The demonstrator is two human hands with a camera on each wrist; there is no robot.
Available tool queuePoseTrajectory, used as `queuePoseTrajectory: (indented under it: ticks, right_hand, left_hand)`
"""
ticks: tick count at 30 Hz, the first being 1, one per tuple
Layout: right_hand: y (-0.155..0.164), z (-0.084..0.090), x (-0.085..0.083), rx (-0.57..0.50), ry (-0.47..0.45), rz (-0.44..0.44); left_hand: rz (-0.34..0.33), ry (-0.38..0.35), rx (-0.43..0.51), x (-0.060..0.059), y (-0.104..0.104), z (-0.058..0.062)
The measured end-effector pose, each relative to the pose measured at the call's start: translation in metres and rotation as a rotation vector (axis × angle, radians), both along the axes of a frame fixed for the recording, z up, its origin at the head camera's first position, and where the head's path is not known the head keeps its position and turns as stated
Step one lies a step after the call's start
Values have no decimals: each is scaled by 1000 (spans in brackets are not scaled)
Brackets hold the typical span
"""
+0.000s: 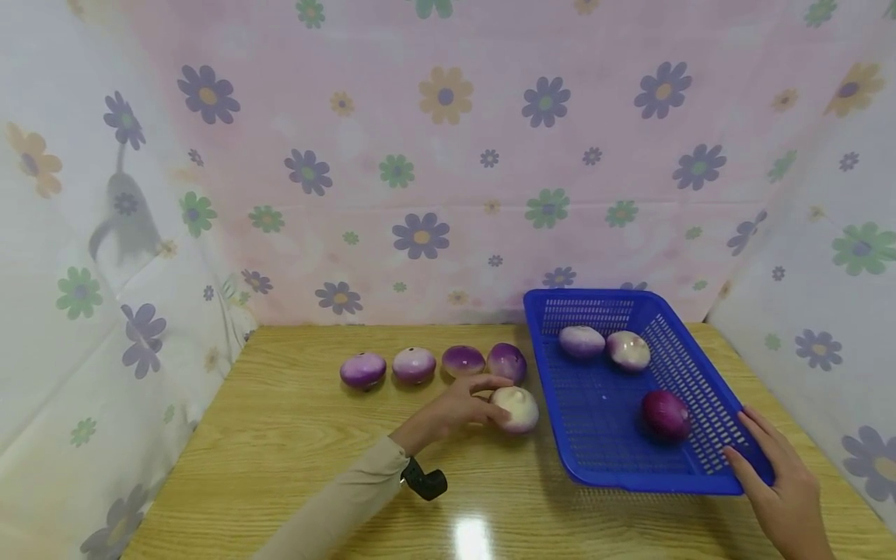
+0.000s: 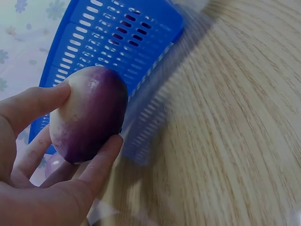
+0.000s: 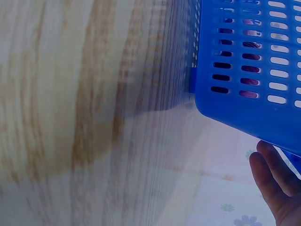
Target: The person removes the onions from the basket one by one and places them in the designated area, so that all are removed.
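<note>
My left hand pinches a white and purple onion between thumb and fingers, just left of the basket. In the left wrist view, the same onion shows its white side by the thumb and its dark purple side facing away. My right hand holds the front right corner of a blue plastic basket, thumb over the rim. The right wrist view shows fingers at the edge of the basket. Three onions lie inside: a pale one, a white-and-purple one and a dark red one.
Several purple onions stand in a row behind my left hand, from the leftmost onion to one close to the basket's left side. All rest on a wooden table. Flowered cloth hangs behind the table and along both sides.
</note>
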State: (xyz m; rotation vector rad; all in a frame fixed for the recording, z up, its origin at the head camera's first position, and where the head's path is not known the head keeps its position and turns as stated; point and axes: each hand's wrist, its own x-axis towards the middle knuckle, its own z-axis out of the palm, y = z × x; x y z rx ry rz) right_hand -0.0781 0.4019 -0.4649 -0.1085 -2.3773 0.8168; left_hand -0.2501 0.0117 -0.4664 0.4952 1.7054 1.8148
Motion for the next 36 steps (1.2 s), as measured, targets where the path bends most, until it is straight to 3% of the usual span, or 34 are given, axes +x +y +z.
queuePoseTrajectory:
  ticks: [7, 17, 36]
  right_hand:
    - [0, 1, 0, 2, 0, -3]
    - [-1, 1, 2, -2, -25, -26]
    - [-1, 1, 1, -1, -31, -25]
  left_hand:
    - [44, -4, 33, 1, 3, -8]
    - [64, 67, 17, 3, 3, -16]
    - [145, 226, -43, 9, 5, -16]
